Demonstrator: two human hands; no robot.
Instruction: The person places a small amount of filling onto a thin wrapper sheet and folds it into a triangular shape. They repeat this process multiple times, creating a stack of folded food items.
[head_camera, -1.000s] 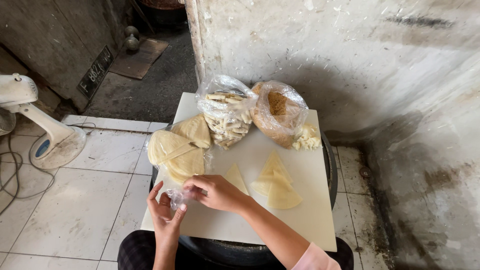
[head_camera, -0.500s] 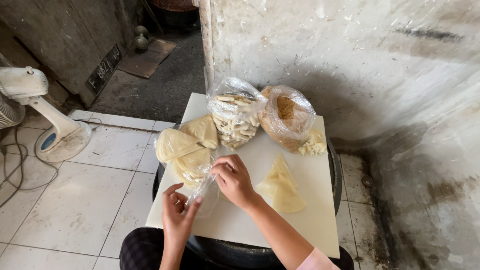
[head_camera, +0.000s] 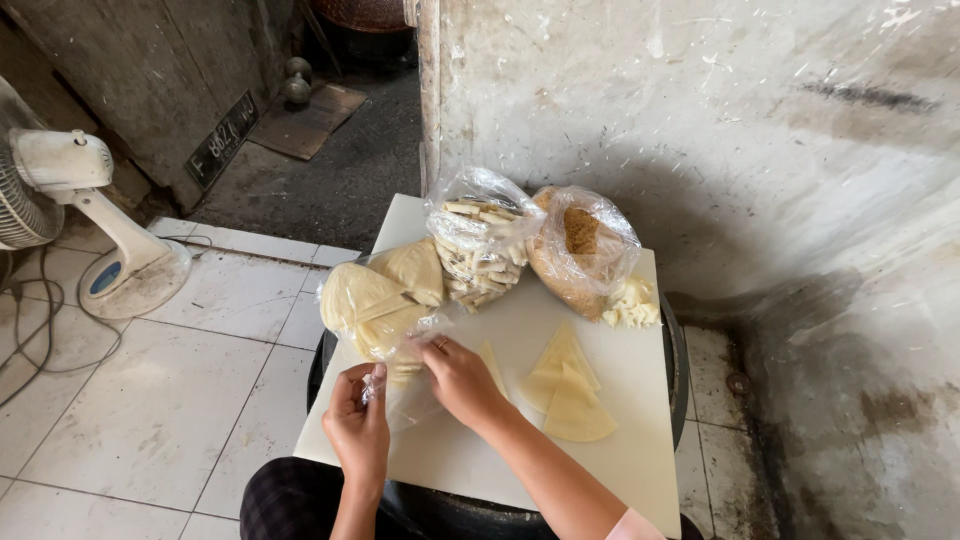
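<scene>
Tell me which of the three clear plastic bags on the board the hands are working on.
The nearest bag, at the board's left edge, filled with pale triangular wrappers. Both hands grip its mouth; the other two bags sit untouched behind.

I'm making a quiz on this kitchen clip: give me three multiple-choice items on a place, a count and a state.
1. Where do the loose wedges lie?
A. floor
B. white board
C. inside a bag

2. How many plastic bags stand at the white board's far edge?
A. two
B. four
C. none

3. What is the left hand doing?
A. resting flat
B. holding a knife
C. pinching clear plastic

Answers: B, they lie bare on the board beside the right hand; A, the bag of strips and the bag of crumbs; C, its fingers grip the clear plastic.
</scene>
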